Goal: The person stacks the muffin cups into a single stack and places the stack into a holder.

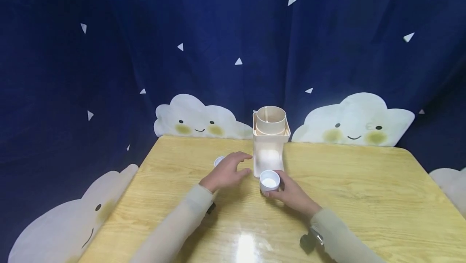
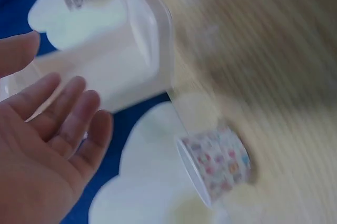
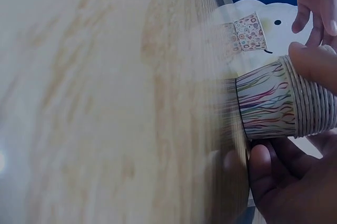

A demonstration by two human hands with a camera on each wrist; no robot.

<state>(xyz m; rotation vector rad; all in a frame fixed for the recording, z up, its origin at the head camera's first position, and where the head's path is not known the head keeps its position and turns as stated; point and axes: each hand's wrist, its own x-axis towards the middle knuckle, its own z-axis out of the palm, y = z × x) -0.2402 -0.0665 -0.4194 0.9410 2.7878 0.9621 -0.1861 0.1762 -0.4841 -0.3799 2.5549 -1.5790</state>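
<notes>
My right hand (image 1: 295, 196) grips a stack of nested paper cups (image 1: 269, 181) near the front of a beige plastic stand. In the right wrist view, the stack shows colourful wavy streaks and several rims, with its base at the tabletop. Relaxed and empty, my left hand (image 1: 228, 170) hovers left of the stand, fingers spread and slightly bent. Partly hidden behind it is a single paper cup (image 1: 218, 160); the left wrist view shows this printed cup (image 2: 217, 166) upright on the table. The beige stand (image 1: 268, 149) has a round open cylinder (image 1: 271, 120) at its top.
The wooden table (image 1: 349, 198) extends to both sides, its back edge by a dark blue curtain (image 1: 218, 20) with white cloud and triangle prints. The beige stand is close to that back edge. A bright reflection lies on the table's front part.
</notes>
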